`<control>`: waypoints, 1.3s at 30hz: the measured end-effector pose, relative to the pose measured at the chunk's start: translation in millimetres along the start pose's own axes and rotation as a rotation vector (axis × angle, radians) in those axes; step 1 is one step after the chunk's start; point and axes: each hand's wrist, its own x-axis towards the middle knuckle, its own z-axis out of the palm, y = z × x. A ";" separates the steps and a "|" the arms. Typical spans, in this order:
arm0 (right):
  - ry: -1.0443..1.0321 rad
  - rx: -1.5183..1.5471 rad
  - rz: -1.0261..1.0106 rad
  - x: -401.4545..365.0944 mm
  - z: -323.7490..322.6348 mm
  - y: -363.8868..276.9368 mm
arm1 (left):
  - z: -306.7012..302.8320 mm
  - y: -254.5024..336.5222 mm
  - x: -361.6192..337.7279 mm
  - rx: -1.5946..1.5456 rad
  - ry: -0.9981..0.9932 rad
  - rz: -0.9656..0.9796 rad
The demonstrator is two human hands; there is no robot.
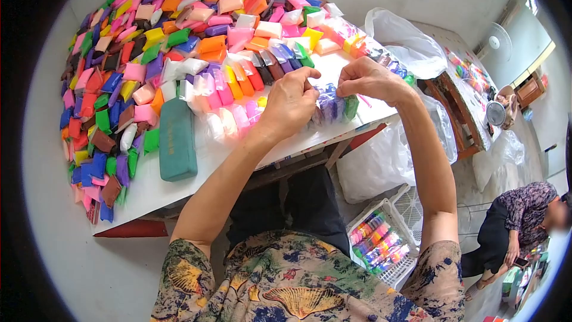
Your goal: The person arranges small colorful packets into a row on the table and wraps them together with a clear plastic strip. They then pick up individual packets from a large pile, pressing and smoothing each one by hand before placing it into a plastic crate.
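Observation:
My left hand (290, 102) and my right hand (367, 79) meet over a short row of small clay packets (333, 107) near the front edge of a white table (179, 185). Both hands pinch at this row, which shows purple, blue and green packets in clear wrap. Behind it lie lines of orange, pink and dark packets (250, 77). A big heap of many-coloured packets (149, 42) covers the far and left part of the table.
A teal oblong case (177, 138) lies on the table left of my hands. Clear plastic bags (405, 39) sit at the right. A white basket of packed sets (381, 241) stands on the floor. Another person (518, 226) sits at the lower right, near a fan (496, 113).

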 end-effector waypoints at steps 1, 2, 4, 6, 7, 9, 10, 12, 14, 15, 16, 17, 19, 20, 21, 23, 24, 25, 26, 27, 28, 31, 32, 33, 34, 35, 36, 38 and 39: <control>0.008 0.007 0.004 1.0 1.4 1.4 | -0.2 -0.3 0.1 0.002 -0.002 0.000; 0.016 0.013 0.007 1.9 2.6 2.9 | -0.8 0.4 -0.2 0.006 -0.006 -0.002; 0.000 -0.018 0.021 5.0 2.4 6.6 | -2.4 2.9 -0.6 0.013 -0.013 -0.006; -0.017 -0.022 0.017 5.9 1.6 8.1 | -2.0 1.9 -0.3 0.013 -0.016 -0.015; -0.026 -0.010 0.005 6.0 1.4 8.2 | -2.1 1.6 -0.1 0.013 -0.018 -0.019; -0.021 0.031 -0.025 6.0 0.8 9.4 | -1.9 1.9 -0.3 0.016 -0.015 -0.017; -0.005 0.060 -0.042 5.7 0.4 10.8 | -1.7 2.1 -0.2 0.017 -0.013 -0.015; 0.047 0.104 -0.061 2.7 -1.5 12.5 | -1.9 1.7 0.1 0.030 -0.016 -0.008; 0.123 0.135 -0.063 -3.5 -5.6 10.1 | -1.8 1.4 -0.5 0.037 -0.013 -0.005; 0.090 0.104 -0.060 -4.1 -7.1 7.8 | -1.6 1.5 -0.6 0.038 -0.009 -0.005; 0.058 0.074 -0.056 -4.1 -8.6 5.0 | -1.4 1.6 -0.6 0.037 -0.006 -0.004; 0.026 0.044 -0.052 -4.0 -10.1 2.2 | -1.1 1.3 -0.4 0.029 -0.006 -0.003; -0.028 -0.081 -0.061 -1.9 -13.0 -5.8 | -0.9 -0.3 0.1 0.013 -0.008 -0.001; -0.055 -0.144 -0.066 0.2 -14.5 -8.7 | -0.1 -1.1 0.2 0.015 -0.001 0.001; -0.102 -0.159 -0.063 3.3 -16.7 -10.0 | 1.1 -1.9 0.4 0.016 0.007 0.003; -0.199 -0.190 -0.055 9.4 -20.2 -13.0 | 1.6 -1.8 0.3 0.018 0.018 0.001; -0.217 -0.206 -0.037 10.7 -20.2 -16.2 | 1.6 -1.4 0.0 0.019 0.022 -0.002; -0.235 -0.222 -0.017 12.0 -19.9 -20.3 | 1.6 -1.2 -0.3 0.019 0.024 -0.005; -0.254 -0.238 0.004 13.3 -18.9 -23.2 | 1.6 -1.3 -0.6 0.015 0.025 -0.006; -0.266 -0.248 0.011 15.1 -18.9 -24.7 | 1.6 -0.9 -0.7 0.011 0.026 -0.008; -0.277 -0.256 0.018 17.1 -19.2 -25.7 | 1.6 -1.1 -0.6 0.007 0.027 -0.009; -0.278 -0.276 0.071 19.7 -16.7 -30.1 | 2.8 -5.0 -0.1 0.024 0.037 0.022; -0.272 -0.281 0.093 20.3 -15.7 -31.2 | 2.7 -5.5 -0.2 0.028 0.038 0.026; -0.278 -0.270 0.110 21.5 -15.3 -31.3 | 2.8 -5.5 -0.4 0.033 0.040 0.029; -0.285 -0.259 0.127 23.4 -15.3 -31.0 | 3.0 -5.6 -0.5 0.037 0.042 0.033; -0.291 -0.248 0.143 25.4 -15.3 -30.7 | 3.3 -5.8 -0.5 0.044 0.046 0.032; -0.291 -0.252 0.179 27.6 -14.9 -30.8 | 3.9 -6.0 -0.4 0.051 0.050 0.031; -0.291 -0.261 0.252 32.0 -14.1 -30.9 | 4.8 -7.2 -0.5 0.058 0.059 0.035; -0.288 -0.263 0.262 33.7 -14.4 -30.2 | 5.1 -7.5 -0.4 0.059 0.063 0.041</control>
